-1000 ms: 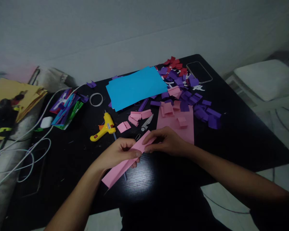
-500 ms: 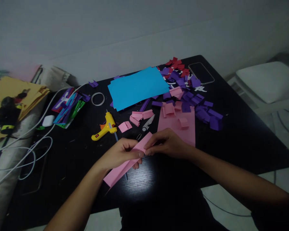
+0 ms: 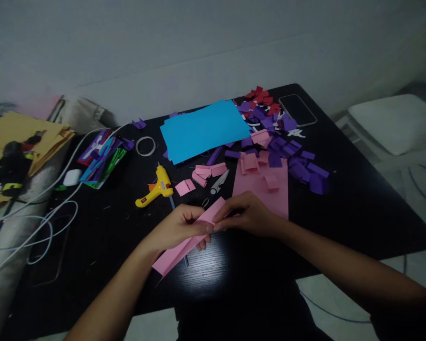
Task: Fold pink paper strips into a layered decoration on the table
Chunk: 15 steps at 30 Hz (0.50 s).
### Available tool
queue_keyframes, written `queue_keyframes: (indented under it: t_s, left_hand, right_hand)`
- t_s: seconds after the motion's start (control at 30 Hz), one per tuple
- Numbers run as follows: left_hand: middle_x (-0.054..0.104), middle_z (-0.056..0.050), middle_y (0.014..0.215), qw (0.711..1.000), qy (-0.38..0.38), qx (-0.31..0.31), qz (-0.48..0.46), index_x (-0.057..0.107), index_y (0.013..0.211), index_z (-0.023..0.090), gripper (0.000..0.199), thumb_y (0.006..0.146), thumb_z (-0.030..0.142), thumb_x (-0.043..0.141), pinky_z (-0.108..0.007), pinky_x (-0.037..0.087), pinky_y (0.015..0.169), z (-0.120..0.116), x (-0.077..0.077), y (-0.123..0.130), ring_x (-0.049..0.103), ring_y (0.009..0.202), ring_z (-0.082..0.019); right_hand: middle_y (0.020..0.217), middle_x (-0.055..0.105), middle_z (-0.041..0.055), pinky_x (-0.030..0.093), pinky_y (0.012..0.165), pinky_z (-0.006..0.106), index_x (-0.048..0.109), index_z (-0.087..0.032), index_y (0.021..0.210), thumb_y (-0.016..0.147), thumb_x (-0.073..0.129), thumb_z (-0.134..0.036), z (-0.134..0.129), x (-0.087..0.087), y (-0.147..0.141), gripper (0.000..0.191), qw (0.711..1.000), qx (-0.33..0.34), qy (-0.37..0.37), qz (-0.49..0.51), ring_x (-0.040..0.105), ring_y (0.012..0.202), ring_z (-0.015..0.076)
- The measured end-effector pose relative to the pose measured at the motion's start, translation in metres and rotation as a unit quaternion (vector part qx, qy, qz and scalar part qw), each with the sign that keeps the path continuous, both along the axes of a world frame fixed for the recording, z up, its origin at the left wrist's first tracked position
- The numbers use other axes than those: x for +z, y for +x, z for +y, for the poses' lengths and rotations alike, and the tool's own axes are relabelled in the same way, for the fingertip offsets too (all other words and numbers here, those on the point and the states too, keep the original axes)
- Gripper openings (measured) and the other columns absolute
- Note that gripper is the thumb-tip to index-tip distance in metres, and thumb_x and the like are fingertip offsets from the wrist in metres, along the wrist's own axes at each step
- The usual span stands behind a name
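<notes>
A folded strip of pink paper is held slantwise above the front of the black table. My left hand is closed around its middle, thumb on top and fingertips showing beneath. My right hand pinches the strip's edge near its upper end, fingertips almost meeting my left thumb. Just beyond my hands lie scissors, partly hidden. Small folded pink paper pieces lie beside them. A yellow glue gun rests to the left, a glue stick behind my left hand.
Blue sheets lie at the back of the table. Purple pieces, red pieces and a phone are at the right. A pink sheet lies by my right hand. White cables and a tape roll are left.
The view has shifted very slightly. Both hands keep the same grip on the pink strip, with no clear movement.
</notes>
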<state>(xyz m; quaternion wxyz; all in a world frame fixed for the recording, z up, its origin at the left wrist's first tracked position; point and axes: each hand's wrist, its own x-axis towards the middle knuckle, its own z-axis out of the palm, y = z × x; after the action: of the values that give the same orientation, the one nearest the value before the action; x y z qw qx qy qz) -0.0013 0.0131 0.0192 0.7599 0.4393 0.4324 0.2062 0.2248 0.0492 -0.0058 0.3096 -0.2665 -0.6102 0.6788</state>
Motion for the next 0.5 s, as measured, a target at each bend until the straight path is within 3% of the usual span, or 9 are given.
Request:
queue_keyframes:
  t_s: [0.23,0.5]
  left_hand:
    - [0.072,-0.003,0.066,1.000,-0.005,-0.007,0.006,0.069,0.078,0.011,0.022,0.087,0.029,0.078,-0.020,0.057,0.055,0.000,0.000,-0.003,0.069,0.054,-0.012]
    - [0.073,-0.004,0.068,1.000,-0.022,0.000,-0.007,0.070,0.080,0.011,0.020,0.086,0.028,0.078,-0.021,0.056,0.054,0.001,0.000,-0.005,0.068,0.053,-0.012]
  right_hand:
    - [0.079,0.082,0.0029,0.054,0.060,0.020,0.085,-0.020,0.086,0.075,0.092,-0.028,0.006,0.004,0.004,0.015,0.998,0.000,0.062,-0.028,0.074,0.066,0.0137]
    - [0.074,0.081,0.0034,0.063,0.064,0.024,0.084,-0.019,0.085,0.075,0.090,-0.032,0.012,0.008,0.008,0.018,0.999,0.009,-0.040,-0.004,0.077,0.066,0.0167]
